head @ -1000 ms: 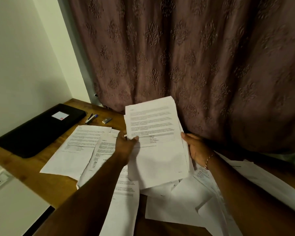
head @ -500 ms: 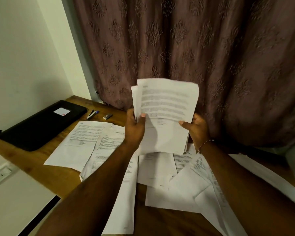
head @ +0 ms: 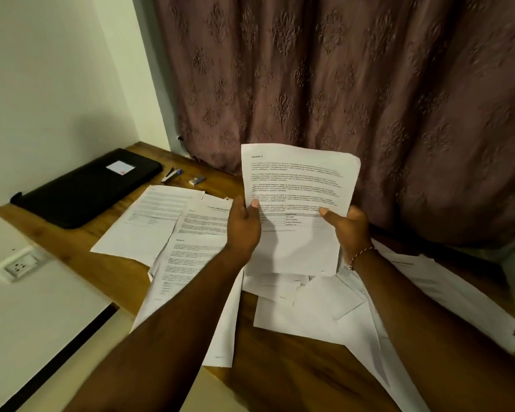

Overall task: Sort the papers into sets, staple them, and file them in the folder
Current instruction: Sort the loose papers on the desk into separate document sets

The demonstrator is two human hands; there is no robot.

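Note:
I hold a printed sheet (head: 298,185) upright above the wooden table (head: 280,376). My left hand (head: 244,224) pinches its left edge, thumb on the front. My right hand (head: 350,227) grips its right edge, thumb on the print. Several loose white papers (head: 161,221) lie spread over the table beneath and to both sides. A black folder (head: 84,188) lies shut at the far left. Just past it sit a small stapler (head: 170,175) and a box of staples (head: 197,180).
A patterned mauve curtain (head: 339,84) hangs right behind the table. A pale wall (head: 48,78) closes the left side, with a wall socket (head: 20,264) below the table edge. Papers at the right overhang the table's edge (head: 488,322).
The raised stack has been squared up and lowered a little, so one front sheet now shows. Both hands have kept their hold on its edges.

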